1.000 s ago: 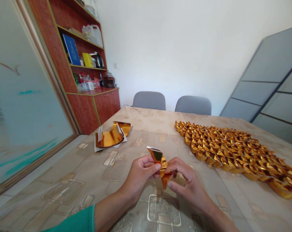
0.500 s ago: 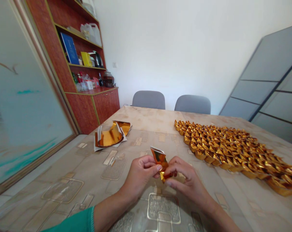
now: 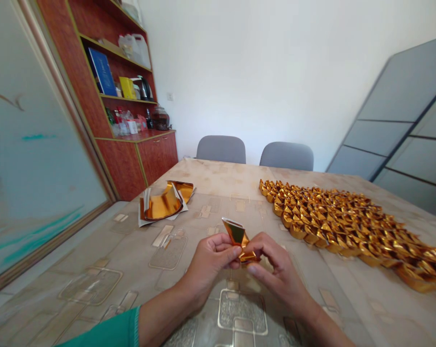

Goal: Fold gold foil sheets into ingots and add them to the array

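Observation:
A partly folded piece of gold foil paper (image 3: pixel 235 233) is held up above the table between both hands. My left hand (image 3: pixel 215 254) pinches it near its middle, thumb on the near side. The fingers of my right hand (image 3: pixel 274 262) are curled against its lower right end, with the thumb underneath. Its upper end stands up as a flat, pointed flap with a pale edge. To the right lie rows of many folded gold foil pieces (image 3: pixel 333 221). A stack of curled gold foil sheets (image 3: pixel 163 205) with white undersides rests on the left.
The table (image 3: pixel 131 255) has a patterned cover. Two grey chairs (image 3: pixel 221 148) stand at its far side. A red-brown cabinet (image 3: pixel 156 154) with loaded shelves is at the left, beside a frosted glass door (image 3: pixel 40 144).
The lower end of the foil piece has been bent outward to the right by my right hand's fingers. My left hand keeps its pinch in nearly the same place.

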`<state>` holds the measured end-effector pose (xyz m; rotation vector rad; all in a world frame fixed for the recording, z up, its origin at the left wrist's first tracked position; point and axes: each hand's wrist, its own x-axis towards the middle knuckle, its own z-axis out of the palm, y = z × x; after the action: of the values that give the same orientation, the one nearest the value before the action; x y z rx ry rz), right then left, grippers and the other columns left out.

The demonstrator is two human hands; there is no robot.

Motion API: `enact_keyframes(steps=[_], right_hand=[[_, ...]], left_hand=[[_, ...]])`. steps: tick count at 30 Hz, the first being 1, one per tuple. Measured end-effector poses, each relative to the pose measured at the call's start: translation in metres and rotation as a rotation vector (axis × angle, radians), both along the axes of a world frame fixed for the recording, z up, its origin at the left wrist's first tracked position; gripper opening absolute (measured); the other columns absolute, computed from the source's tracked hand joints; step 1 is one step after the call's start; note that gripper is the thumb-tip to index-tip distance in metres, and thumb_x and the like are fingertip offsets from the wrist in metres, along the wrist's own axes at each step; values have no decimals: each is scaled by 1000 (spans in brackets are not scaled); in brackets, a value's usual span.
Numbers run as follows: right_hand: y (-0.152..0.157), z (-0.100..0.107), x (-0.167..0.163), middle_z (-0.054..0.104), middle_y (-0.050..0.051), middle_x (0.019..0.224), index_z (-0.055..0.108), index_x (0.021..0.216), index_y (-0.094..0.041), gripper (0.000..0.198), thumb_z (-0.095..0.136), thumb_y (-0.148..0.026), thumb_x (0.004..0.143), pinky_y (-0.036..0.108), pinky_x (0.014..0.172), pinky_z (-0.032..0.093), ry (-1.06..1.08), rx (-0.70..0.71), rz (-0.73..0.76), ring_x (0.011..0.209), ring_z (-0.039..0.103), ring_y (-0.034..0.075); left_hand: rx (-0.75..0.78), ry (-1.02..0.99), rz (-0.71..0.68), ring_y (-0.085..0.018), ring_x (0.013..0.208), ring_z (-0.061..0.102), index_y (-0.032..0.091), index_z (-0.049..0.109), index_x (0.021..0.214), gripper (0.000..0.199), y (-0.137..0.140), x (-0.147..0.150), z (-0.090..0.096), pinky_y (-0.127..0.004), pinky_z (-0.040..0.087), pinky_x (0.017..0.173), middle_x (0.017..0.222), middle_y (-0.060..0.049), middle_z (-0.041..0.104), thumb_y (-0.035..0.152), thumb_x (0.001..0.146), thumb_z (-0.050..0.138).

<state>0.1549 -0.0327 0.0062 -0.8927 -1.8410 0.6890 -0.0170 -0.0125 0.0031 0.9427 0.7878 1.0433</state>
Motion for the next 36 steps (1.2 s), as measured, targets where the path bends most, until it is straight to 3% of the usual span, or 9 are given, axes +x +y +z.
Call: enact_keyframes(steps=[5, 12, 24, 30, 36], right_hand=[[1, 1, 0, 57, 1, 76, 59, 72, -21, 26, 58, -37, 93, 28, 65, 40, -69, 54, -23, 72, 55, 16], [1, -12, -4, 58, 1, 76, 51, 75, -21, 23, 55, -35, 93, 27, 64, 42, 146, -127, -102, 71, 54, 16], [2, -14, -8, 53, -1, 69, 51, 74, -21, 28, 53, -42, 93, 26, 58, 38, 152, -255, -166, 64, 48, 15], [2, -16, -8, 52, -2, 69, 49, 74, -21, 25, 53, -38, 92, 25, 56, 36, 77, -237, -175, 63, 46, 15], [0, -10, -8, 49, -4, 64, 51, 70, -21, 19, 57, -25, 87, 24, 53, 32, -48, -126, -184, 58, 43, 13]], left_hand=[[-33, 34, 7, -13, 64, 61, 12, 72, 82, 32, -1, 2, -1, -21, 45, 60, 77, -7, 73, 31, 61, 86], [-32, 15, 24, -13, 66, 62, 13, 73, 86, 35, -2, 3, -3, -20, 46, 59, 80, -6, 73, 33, 61, 87], [30, 95, 29, -17, 69, 66, 13, 75, 88, 33, -3, 2, 0, -23, 49, 62, 78, -8, 73, 40, 70, 80], [80, 115, 8, -16, 67, 63, 12, 76, 87, 35, -3, 2, 1, -22, 49, 61, 76, -8, 73, 43, 70, 79], [37, 82, -53, -12, 65, 60, 12, 75, 82, 32, -2, 0, 3, -21, 48, 62, 75, -6, 71, 41, 70, 80]])
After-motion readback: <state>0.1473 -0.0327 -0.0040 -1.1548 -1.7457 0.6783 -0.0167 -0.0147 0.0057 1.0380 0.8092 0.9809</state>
